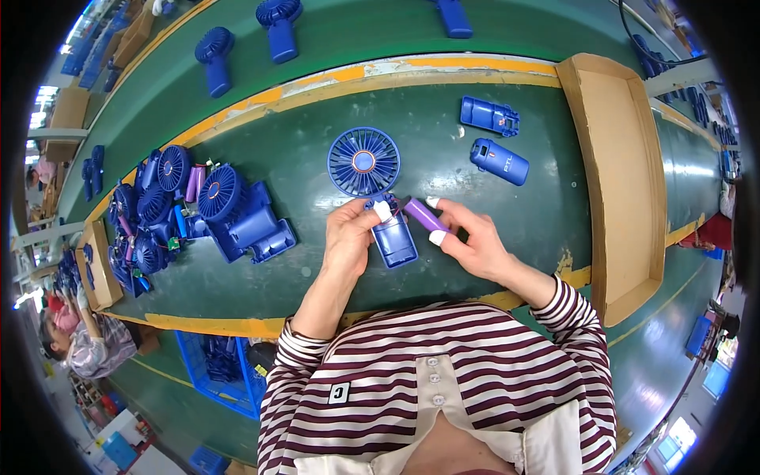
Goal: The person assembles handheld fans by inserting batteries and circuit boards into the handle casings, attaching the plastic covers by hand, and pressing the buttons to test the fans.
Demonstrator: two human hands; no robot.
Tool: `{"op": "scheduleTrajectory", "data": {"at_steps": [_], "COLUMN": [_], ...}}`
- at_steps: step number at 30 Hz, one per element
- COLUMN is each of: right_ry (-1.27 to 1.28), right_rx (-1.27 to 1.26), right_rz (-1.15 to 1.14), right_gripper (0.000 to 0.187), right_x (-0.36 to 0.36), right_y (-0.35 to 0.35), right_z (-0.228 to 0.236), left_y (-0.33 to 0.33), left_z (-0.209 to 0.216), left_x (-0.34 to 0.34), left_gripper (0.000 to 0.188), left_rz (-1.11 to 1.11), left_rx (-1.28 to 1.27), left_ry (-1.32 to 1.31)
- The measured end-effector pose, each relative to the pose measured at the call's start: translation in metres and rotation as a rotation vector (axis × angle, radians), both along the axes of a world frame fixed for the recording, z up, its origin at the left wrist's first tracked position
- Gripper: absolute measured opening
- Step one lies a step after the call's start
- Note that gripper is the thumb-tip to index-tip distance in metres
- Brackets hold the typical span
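A blue handheld fan (363, 161) lies on the green bench in front of me, its round grille away from me and its handle (395, 244) toward me. My left hand (349, 233) grips the fan at the neck, with white covers on the fingertips. Just right of the handle, my right hand (473, 238) pinches a purple cylindrical battery (424, 214) between thumb and forefinger. The battery is tilted, its upper end close to the fan's neck. Wires seem to run between them, too small to make out clearly.
Several blue fans and casings, some with purple batteries, form a pile (154, 194) at left. Two blue casing pieces (489, 116) (499, 161) lie at the far right. A long cardboard tray (625, 190) borders the right side. Beyond the yellow edge, more fans (277, 32) lie on a green belt.
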State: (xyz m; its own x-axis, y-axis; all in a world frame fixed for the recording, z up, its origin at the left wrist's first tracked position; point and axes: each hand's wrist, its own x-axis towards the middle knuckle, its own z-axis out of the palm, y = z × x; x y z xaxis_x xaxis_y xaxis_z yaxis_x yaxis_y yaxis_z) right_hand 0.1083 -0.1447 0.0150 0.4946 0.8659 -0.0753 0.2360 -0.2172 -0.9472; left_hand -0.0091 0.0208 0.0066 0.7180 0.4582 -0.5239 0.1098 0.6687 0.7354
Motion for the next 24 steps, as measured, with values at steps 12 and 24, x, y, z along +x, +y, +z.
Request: {"op": "scheduleTrajectory", "data": {"at_steps": [12,24], "right_ry": [0.077,-0.722], "right_rx": [0.073,0.167], "right_rz": [0.068,0.177], "right_gripper": [0.034,0.037], "right_x": [-0.027,-0.035], "right_y": [0.006,0.024], "right_z": [0.012,0.003], "left_y": [0.001,0.000], "left_z": [0.004,-0.003], "left_x": [0.008,0.008], "left_gripper": [0.024,0.022], "left_rz": [-0.079,-0.063], "left_rx": [-0.052,-0.031], "left_ry": [0.017,0.044]}}
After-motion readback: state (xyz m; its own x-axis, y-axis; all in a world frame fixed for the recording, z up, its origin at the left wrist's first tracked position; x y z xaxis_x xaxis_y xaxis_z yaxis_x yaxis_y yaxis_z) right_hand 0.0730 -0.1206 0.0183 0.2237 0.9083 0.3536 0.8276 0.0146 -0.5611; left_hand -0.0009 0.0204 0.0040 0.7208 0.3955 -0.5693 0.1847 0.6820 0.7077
